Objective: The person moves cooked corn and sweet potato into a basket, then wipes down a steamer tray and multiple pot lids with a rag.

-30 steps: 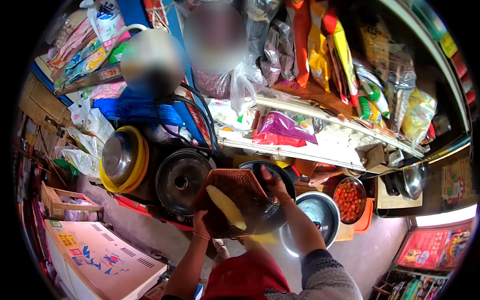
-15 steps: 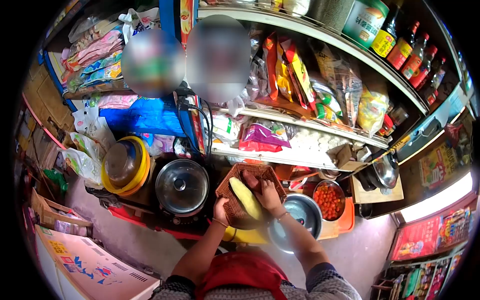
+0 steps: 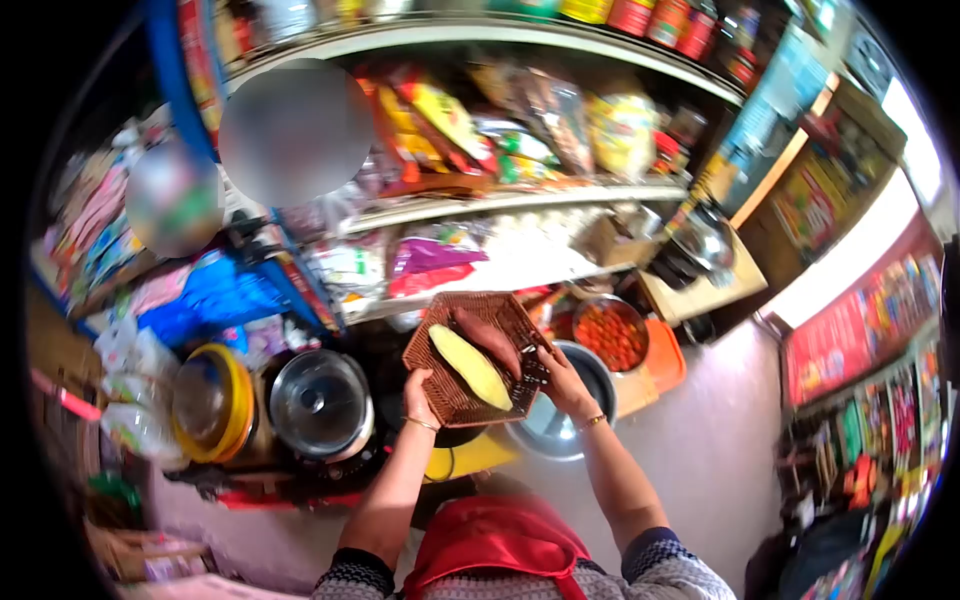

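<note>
A brown woven basket [image 3: 440,312] is held up in front of me, tilted toward me. Inside lie a pale yellow peeled sweet potato [image 3: 470,368] and a reddish unpeeled sweet potato [image 3: 488,342], side by side. My left hand [image 3: 421,398] grips the basket's left rim, thumb on the inner side. On the opposite side, my right hand [image 3: 566,382] is closed around the right rim; some of its fingers are hidden behind the weave. Below my right hand sits a metal basin [image 3: 550,437], partly covered by the basket and my forearm.
A glass-lidded pot [image 3: 318,405] and yellow basin [image 3: 243,405] stand left. Beyond the metal basin are a bowl of red-orange pieces [image 3: 610,338] and an orange tray [image 3: 668,360]. Shelves [image 3: 540,205] of packets and bottles rise ahead. A wooden board [image 3: 740,285] holds metal cookware at right.
My right hand has moved off the unpeeled sweet potato to the basket's right rim. The basket is now more level across, and the view has swung to the right.
</note>
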Available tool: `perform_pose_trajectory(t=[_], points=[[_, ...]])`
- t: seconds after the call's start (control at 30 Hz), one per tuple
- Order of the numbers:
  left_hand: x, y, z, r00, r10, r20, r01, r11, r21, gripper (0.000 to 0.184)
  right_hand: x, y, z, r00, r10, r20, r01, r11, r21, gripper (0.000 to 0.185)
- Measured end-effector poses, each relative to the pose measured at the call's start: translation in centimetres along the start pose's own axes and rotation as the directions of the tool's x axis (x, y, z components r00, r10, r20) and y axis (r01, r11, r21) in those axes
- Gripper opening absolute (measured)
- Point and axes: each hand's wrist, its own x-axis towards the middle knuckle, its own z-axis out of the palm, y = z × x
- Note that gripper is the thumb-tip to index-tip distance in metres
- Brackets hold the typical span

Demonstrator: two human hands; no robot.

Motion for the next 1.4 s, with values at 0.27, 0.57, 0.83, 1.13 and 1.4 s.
perform_pose_trajectory(t=[0.27, 0.57, 0.83, 1.13, 1.4], points=[[1.6, -12.2, 8.2, 0.949, -0.269, 0.166, 0.237, 0.953, 0.189, 0.040, -9.5, 0.1, -11.4, 0.881, -0.231, -0.414, 0.374, 0.874, 0.309, 0.035], [3.5, -35.8, 19.2, 0.868, -0.428, 0.252, 0.282, 0.843, 0.457, 0.029, -24.5, -3.3, -29.1, 0.633, -0.259, -0.729, 0.685, 0.627, 0.371, 0.034], [1.1, -56.5, 30.4, 0.804, -0.412, 0.430, 0.250, 0.889, 0.384, 0.058, -34.8, -9.6, -47.5, 0.497, -0.295, -0.816, 0.774, 0.575, 0.263, 0.032], [5.9, -67.9, 39.4, 0.831, -0.389, 0.398, 0.204, 0.878, 0.433, 0.057, -33.5, -16.7, -62.5, 0.553, -0.298, -0.778, 0.756, 0.571, 0.319, 0.031], [17.1, -77.6, 45.3, 0.882, -0.308, 0.357, 0.199, 0.930, 0.310, 0.056, -26.6, -23.4, -76.6, 0.631, -0.249, -0.735, 0.668, 0.656, 0.352, 0.035]])
